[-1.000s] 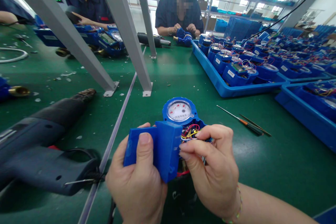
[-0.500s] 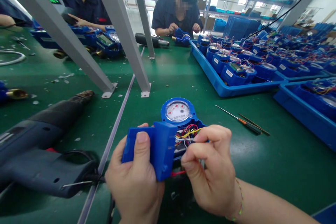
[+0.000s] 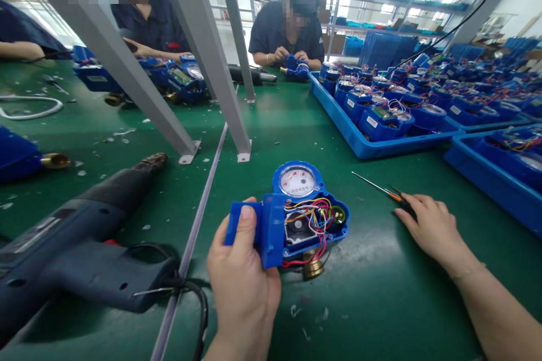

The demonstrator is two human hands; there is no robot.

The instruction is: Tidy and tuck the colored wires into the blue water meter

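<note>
My left hand (image 3: 243, 282) grips a blue water meter (image 3: 296, 220) by its open hinged cover, thumb pressed on the lid. The meter's round dial faces up and its open compartment shows a tangle of coloured wires and a brass fitting below. Over to the right, my right hand (image 3: 427, 225) lies on the green mat with its fingers curled down over the dark handle of a thin screwdriver (image 3: 379, 189) with an orange collar. Whether the fingers have closed on it I cannot see.
A dark heat gun (image 3: 80, 242) with its cable lies at the left. Blue trays (image 3: 359, 144) filled with several wired meters stand at the right. Grey frame legs (image 3: 199, 39) stand on the mat ahead. Other people work on meters across the table.
My right hand has left the meter's wires and moved right onto the screwdriver. The left hand still holds the meter, its wiring compartment now uncovered.
</note>
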